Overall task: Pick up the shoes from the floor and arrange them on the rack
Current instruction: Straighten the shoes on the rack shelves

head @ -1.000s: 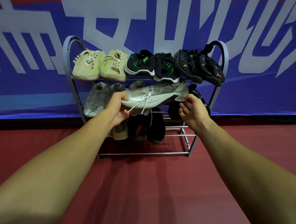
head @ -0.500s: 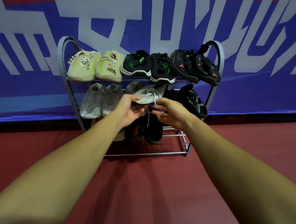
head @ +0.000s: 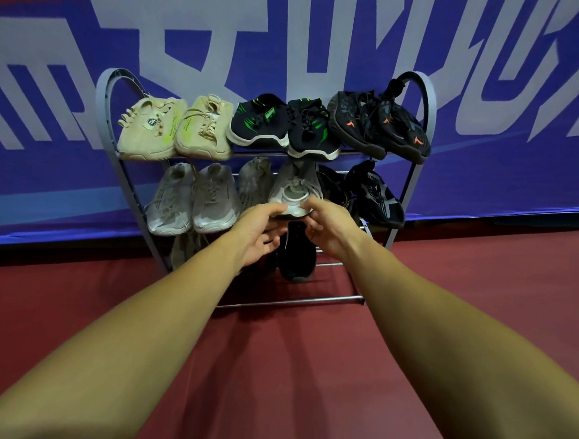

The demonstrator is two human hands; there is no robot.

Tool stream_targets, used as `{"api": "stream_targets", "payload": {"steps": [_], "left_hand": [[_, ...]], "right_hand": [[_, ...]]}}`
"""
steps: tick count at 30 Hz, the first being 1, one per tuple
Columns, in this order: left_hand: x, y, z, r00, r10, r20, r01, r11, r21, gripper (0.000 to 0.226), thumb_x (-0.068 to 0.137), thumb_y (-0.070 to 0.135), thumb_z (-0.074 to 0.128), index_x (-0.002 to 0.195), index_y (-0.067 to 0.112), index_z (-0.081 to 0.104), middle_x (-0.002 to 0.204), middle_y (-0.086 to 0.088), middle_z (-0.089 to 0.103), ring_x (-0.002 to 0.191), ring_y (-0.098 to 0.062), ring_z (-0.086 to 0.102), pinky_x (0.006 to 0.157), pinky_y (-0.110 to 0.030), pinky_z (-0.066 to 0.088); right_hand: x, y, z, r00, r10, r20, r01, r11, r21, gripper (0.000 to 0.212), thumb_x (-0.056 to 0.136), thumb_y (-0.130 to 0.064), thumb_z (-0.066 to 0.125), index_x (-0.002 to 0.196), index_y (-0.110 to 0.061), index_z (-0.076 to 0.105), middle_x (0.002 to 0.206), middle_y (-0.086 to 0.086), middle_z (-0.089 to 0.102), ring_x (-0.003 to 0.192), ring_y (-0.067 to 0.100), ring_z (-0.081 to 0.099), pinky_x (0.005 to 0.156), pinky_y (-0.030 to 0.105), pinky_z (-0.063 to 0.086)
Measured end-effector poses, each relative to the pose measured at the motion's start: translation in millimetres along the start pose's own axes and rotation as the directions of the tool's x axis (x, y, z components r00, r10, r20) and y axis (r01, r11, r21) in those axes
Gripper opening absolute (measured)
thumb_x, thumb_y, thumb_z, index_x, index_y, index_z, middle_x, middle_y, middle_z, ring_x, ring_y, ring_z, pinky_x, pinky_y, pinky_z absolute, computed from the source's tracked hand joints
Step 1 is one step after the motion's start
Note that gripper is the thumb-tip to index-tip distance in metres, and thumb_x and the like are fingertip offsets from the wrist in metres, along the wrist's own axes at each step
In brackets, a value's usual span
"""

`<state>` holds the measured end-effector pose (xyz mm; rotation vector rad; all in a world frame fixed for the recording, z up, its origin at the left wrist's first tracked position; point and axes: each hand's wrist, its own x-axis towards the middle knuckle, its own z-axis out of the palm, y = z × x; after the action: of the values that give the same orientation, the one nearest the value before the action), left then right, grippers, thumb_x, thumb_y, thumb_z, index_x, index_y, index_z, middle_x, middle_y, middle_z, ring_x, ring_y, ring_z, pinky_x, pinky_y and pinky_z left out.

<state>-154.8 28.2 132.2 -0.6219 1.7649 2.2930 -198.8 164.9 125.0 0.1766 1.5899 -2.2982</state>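
Observation:
A grey metal shoe rack [head: 428, 102] stands against the blue banner wall. A grey-white sneaker [head: 295, 192] rests toe-forward on the middle shelf, beside its mate [head: 254, 183]. My left hand [head: 260, 232] holds its front edge from the left, thumb on top. My right hand [head: 328, 226] grips the toe from the right, fingers curled under it. The top shelf carries a beige pair [head: 175, 127], a black-and-green pair [head: 283, 125] and a black-and-orange pair [head: 378, 128].
A white pair [head: 194, 200] fills the middle shelf's left end and dark knit shoes [head: 372, 194] its right end. Black shoes [head: 296, 253] sit on the bottom shelf behind my hands. Dark red floor [head: 272, 371] spreads in front of the rack.
The grey-white sneaker, held sideways in front of the rack a second ago, has been turned toe-forward and set onto the middle shelf. Both hands moved in together at its toe.

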Motion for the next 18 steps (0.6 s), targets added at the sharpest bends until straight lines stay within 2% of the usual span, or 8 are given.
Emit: {"api": "stream_targets", "payload": {"steps": [4,7,10,13,14,18], "left_hand": [[5.2,4.2,2.4,1.0,-0.012,0.001,0.012,0.995,-0.097,0.009,0.089,0.016,0.069,0.097,0.014,0.067,0.082,-0.001,0.066,0.073,-0.008,0.057,0.055,-0.018,0.038],[11.7,-0.8,9.2,0.999,-0.027,-0.031,0.023,0.993,-0.114,0.021,0.087,0.017,0.072,0.107,0.013,0.065,0.082,0.0,0.067,0.069,-0.007,0.058,0.052,-0.017,0.04],[15.6,-6.0,22.6,0.997,-0.023,-0.079,0.012,0.99,-0.142,0.036,0.084,0.02,0.077,0.116,0.013,0.063,0.079,0.002,0.067,0.065,-0.004,0.058,0.049,-0.016,0.041],[21.7,-11.3,32.5,0.988,0.018,-0.155,-0.034,0.994,-0.103,0.034,0.081,0.022,0.08,0.099,0.016,0.053,0.084,-0.002,0.065,0.065,-0.005,0.056,0.053,-0.017,0.041],[23.5,-13.7,34.1,0.983,0.034,-0.179,-0.048,0.996,-0.073,0.035,0.08,0.023,0.081,0.094,0.018,0.049,0.085,-0.002,0.066,0.065,-0.006,0.056,0.054,-0.018,0.041],[29.2,-19.1,34.7,0.973,0.078,-0.219,-0.077,0.997,0.011,0.039,0.078,0.03,0.081,0.097,0.019,0.049,0.09,-0.003,0.068,0.067,-0.006,0.058,0.052,-0.019,0.042]], "right_hand": [[0.8,9.1,5.8,0.999,-0.012,-0.033,0.013,1.0,0.018,0.008,0.082,0.001,0.068,0.086,-0.006,0.066,0.054,-0.005,0.06,0.034,0.002,0.042,0.05,0.02,0.031],[8.6,12.7,6.6,0.993,-0.032,-0.111,0.042,0.995,0.095,0.023,0.079,0.003,0.072,0.1,0.0,0.064,0.064,0.003,0.065,0.043,0.004,0.056,0.048,0.02,0.039],[15.7,15.1,3.0,0.984,-0.041,-0.171,0.064,0.99,0.129,0.037,0.082,-0.002,0.073,0.116,0.0,0.058,0.063,0.002,0.061,0.04,0.003,0.055,0.041,0.017,0.04],[15.8,15.0,-7.4,0.991,0.009,-0.135,-0.011,1.0,-0.019,0.018,0.089,-0.013,0.07,0.102,-0.004,0.062,0.046,-0.004,0.054,0.035,0.004,0.046,0.039,0.019,0.036],[14.0,14.6,-10.9,0.991,0.03,-0.127,-0.043,0.994,-0.096,0.015,0.09,-0.017,0.07,0.097,-0.005,0.064,0.047,-0.003,0.054,0.037,0.006,0.046,0.041,0.019,0.036],[10.5,10.1,-18.8,0.992,0.022,-0.125,-0.059,0.953,-0.298,0.026,0.092,-0.022,0.067,0.106,0.0,0.07,0.077,0.009,0.064,0.051,0.011,0.053,0.047,0.021,0.038]]}}
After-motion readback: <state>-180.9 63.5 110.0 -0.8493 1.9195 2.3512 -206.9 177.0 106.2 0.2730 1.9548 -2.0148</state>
